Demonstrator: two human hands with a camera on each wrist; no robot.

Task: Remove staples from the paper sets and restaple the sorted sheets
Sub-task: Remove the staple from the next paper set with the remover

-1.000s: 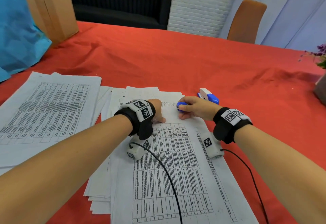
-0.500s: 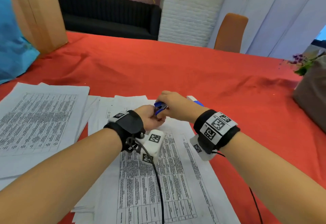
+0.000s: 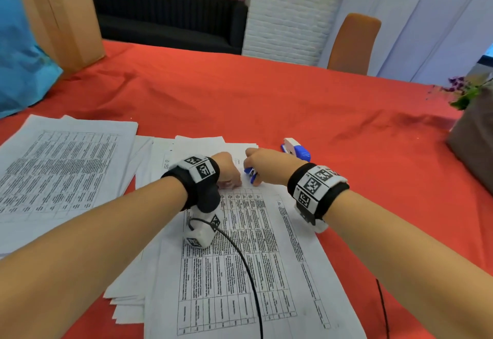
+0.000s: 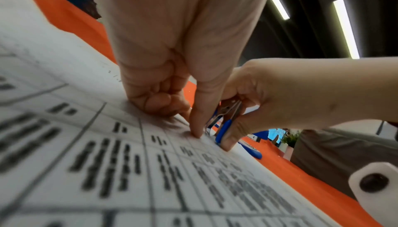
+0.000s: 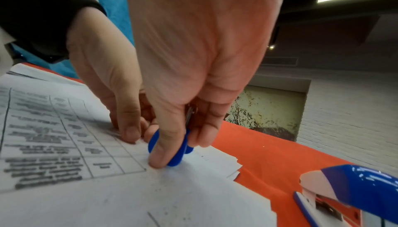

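Left hand (image 3: 226, 169): mid-frame, fingers curled under, thumb tip pressed flat on the top sheet (image 3: 248, 256); holds nothing.
Right hand (image 3: 269, 165): just right of the left, thumb and fingers pinching a blue staple remover (image 3: 251, 173), its metal claws down at the sheet's top edge.
Papers: one stack (image 3: 138, 280) under the hands at centre; another pile (image 3: 53, 167) at left of frame.
Stapler (image 3: 296, 149): blue and white, on the red table (image 3: 266, 103), just right of the right hand, untouched.
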